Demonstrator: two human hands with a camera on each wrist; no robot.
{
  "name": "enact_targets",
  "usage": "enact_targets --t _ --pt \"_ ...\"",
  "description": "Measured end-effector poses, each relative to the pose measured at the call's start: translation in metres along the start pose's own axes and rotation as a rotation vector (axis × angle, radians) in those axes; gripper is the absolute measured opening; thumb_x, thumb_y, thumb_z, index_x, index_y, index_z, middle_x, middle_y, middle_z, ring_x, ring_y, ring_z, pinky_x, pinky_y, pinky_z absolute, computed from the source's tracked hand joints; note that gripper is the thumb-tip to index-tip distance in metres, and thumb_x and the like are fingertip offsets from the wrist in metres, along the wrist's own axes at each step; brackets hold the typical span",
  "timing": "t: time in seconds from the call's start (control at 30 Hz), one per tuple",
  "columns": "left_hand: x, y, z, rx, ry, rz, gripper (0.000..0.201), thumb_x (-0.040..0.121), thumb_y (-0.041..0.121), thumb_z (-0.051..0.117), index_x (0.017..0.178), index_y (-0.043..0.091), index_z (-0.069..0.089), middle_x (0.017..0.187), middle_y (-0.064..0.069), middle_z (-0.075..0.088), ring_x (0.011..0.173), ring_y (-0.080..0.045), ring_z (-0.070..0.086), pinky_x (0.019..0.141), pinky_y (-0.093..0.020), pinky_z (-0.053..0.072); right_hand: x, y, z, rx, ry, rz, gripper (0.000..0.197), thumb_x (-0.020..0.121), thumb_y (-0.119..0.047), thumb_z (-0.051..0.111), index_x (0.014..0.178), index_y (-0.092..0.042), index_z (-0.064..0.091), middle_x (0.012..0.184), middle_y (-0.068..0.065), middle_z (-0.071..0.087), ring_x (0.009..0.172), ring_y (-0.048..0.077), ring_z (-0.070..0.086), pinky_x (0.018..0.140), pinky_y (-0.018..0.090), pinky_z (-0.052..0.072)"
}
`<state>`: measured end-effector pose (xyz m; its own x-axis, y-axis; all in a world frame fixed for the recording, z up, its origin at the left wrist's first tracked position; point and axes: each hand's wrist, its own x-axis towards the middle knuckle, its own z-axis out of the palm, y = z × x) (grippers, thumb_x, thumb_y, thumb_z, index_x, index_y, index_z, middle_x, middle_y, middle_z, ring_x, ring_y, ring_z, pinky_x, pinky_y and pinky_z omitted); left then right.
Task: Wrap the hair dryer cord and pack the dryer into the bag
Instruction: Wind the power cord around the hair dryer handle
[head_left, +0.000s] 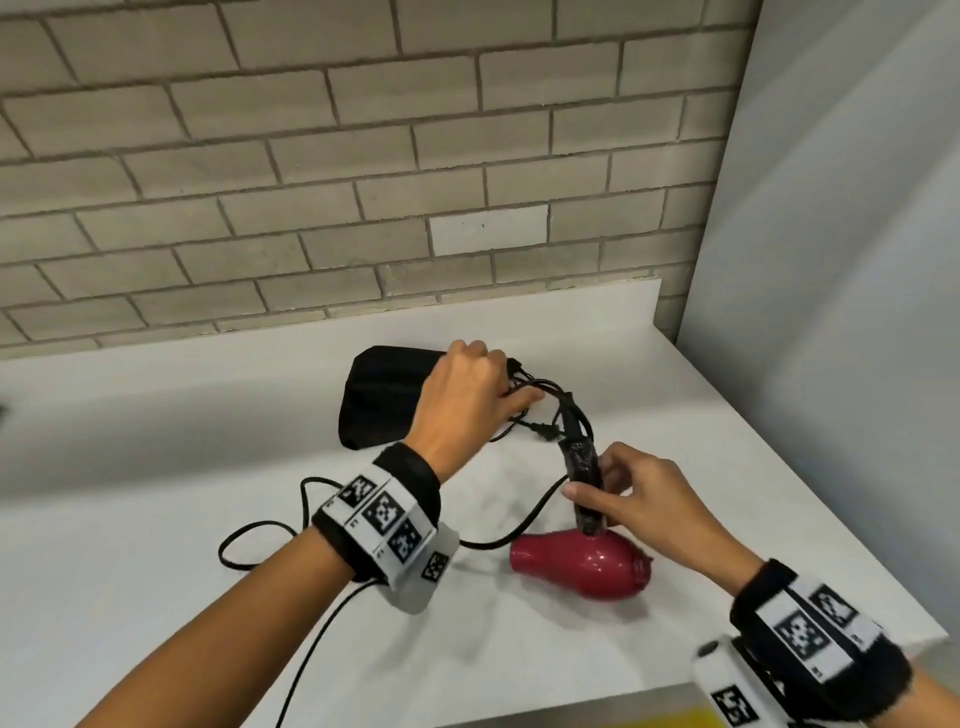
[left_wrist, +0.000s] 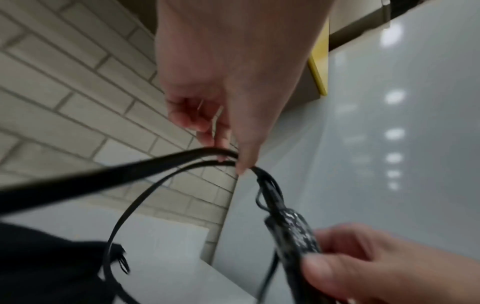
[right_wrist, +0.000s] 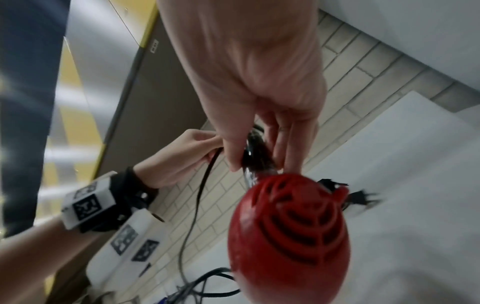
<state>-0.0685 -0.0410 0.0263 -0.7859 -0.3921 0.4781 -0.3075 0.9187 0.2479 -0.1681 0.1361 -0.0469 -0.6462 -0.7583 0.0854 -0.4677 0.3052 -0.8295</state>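
Note:
The red hair dryer sits on the white counter, its black handle pointing up. My right hand grips that handle between thumb and fingers; in the right wrist view the right hand holds it just above the red rear grille. My left hand pinches loops of the black cord above the handle's top end. The remaining cord trails loose over the counter. The plug lies on the counter. A black drawstring bag lies flat behind my left hand.
A grey brick wall backs the counter, and a pale panel closes off the right side. The counter's right edge runs diagonally close to the dryer. A yellow-edged surface shows below the front edge.

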Motion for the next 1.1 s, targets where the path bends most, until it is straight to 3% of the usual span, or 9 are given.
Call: enact_targets --t 0.2,0.3,0.37,0.53,0.7,0.77,0.9,0.97,1.1 --pt "-0.030 0.022 0.009 -0.272 0.263 0.099 0.019 0.089 0.025 0.055 0.086 0.009 0.047 0.087 -0.002 0.044 0.077 -0.016 0.042 0.066 -0.025 0.040 -0.013 -0.023 0.018 -0.005 0.119 0.042 0.049 0.062 -0.057 0.075 0.078 -0.016 0.053 0.065 0.002 0.068 0.062 0.019 0.068 0.065 0.043 0.058" --pt "-0.044 0.030 0.017 -0.248 -0.004 0.000 0.035 0.089 0.052 0.047 0.076 0.020 0.051 0.078 0.005 0.054 0.079 -0.012 0.045 0.067 -0.024 0.039 -0.017 -0.033 0.025 -0.045 0.120 0.001 0.044 0.066 -0.050 0.076 0.078 -0.015 0.051 0.067 -0.001 0.066 0.064 0.018 0.066 0.061 0.029 0.053" --pt "-0.047 0.031 0.022 -0.480 -0.176 -0.099 0.033 0.089 0.054 0.048 0.080 0.022 0.055 0.074 0.008 0.058 0.073 -0.003 0.053 0.063 -0.017 0.038 -0.022 -0.040 0.029 -0.085 0.091 -0.049 0.042 0.067 -0.046 0.075 0.081 -0.014 0.052 0.070 -0.003 0.064 0.066 0.015 0.062 0.060 0.024 0.047" --pt "-0.046 0.023 0.010 -0.727 -0.262 -0.078 0.028 0.094 0.038 0.048 0.095 0.012 0.061 0.075 -0.005 0.063 0.066 -0.003 0.056 0.067 -0.019 0.046 -0.023 -0.039 0.020 -0.056 0.045 -0.118 0.061 0.059 -0.069 0.068 0.080 -0.016 0.047 0.073 0.005 0.061 0.064 0.023 0.059 0.061 0.041 0.051" --pt "-0.047 0.022 0.002 -0.902 -0.342 -0.099 0.029 0.097 0.038 0.041 0.110 0.015 0.054 0.085 0.005 0.060 0.079 -0.004 0.058 0.079 -0.023 0.048 -0.005 -0.048 -0.001 -0.081 -0.106 -0.313 0.054 0.072 -0.055 0.065 0.117 -0.027 0.055 0.093 -0.007 0.059 0.084 0.005 0.059 0.071 0.014 0.047" --pt "-0.048 0.019 -0.002 -0.998 -0.364 -0.154 0.034 0.095 0.041 0.041 0.117 0.017 0.049 0.079 -0.003 0.057 0.071 -0.010 0.057 0.071 -0.027 0.049 0.003 -0.053 -0.011 -0.078 -0.141 -0.367 0.022 0.082 -0.037 0.066 0.096 -0.020 0.064 0.081 -0.005 0.065 0.076 0.003 0.062 0.067 0.011 0.044" --pt "-0.050 0.003 -0.013 -1.154 -0.459 -0.249 0.058 0.085 0.054 0.050 0.121 0.010 0.042 0.066 -0.005 0.056 0.062 -0.020 0.056 0.063 -0.035 0.048 0.010 -0.061 -0.027 0.001 -0.182 -0.361 0.017 0.095 -0.024 0.051 0.085 -0.011 0.052 0.085 0.002 0.073 0.082 0.009 0.069 0.076 0.022 0.052" --pt "-0.049 -0.006 -0.019 -1.188 -0.467 -0.258 0.049 0.088 0.047 0.049 0.114 0.005 0.046 0.063 -0.004 0.054 0.059 -0.022 0.056 0.062 -0.035 0.048 0.014 -0.070 -0.036 0.265 -0.110 -0.303 0.018 0.100 -0.021 0.039 0.085 -0.012 0.041 0.084 0.006 0.072 0.077 0.020 0.071 0.075 0.031 0.058" --pt "-0.061 -0.024 -0.024 -1.139 -0.513 -0.214 0.033 0.095 0.039 0.044 0.098 0.006 0.050 0.063 -0.011 0.047 0.049 -0.024 0.052 0.055 -0.034 0.046 0.029 -0.074 -0.075 0.496 0.172 -0.327 0.017 0.098 -0.031 0.040 0.083 -0.022 0.036 0.054 -0.008 0.048 0.047 0.010 0.045 0.046 0.033 0.052"
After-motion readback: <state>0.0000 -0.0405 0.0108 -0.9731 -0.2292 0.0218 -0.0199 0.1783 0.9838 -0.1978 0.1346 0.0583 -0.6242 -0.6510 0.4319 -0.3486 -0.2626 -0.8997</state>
